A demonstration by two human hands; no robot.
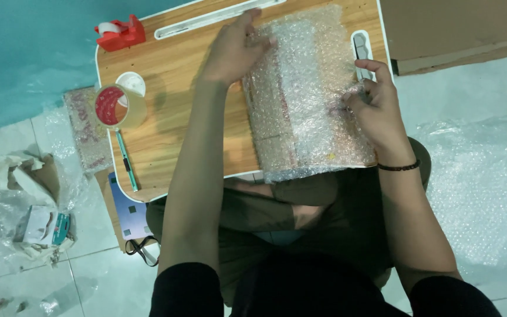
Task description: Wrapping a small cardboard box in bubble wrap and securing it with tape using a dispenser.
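Fingers of the left hand (230, 50) lie spread and flat on the upper left edge of the bubble-wrapped parcel (306, 94), pressing it down without closing round anything. Fingers of the right hand (377, 103) are curled, pinching the loose wrap at the parcel's right edge. The parcel rests on the wooden lap table (171, 76), its near end reaching the table's front edge above the person's lap.

Risks, as judged from this position:

- Wrap unrolls. Cause: no tape is visible on the seam, so only the two hands appear to hold it.
- Parcel slides off the front edge. Cause: its near end reaches that edge, and bubble wrap is slippery on smooth wood.
- Tape out of reach. Cause: the roll of tape (118, 105) and the red tape dispenser (120, 33) sit well apart to the left; reaching either frees one hand.
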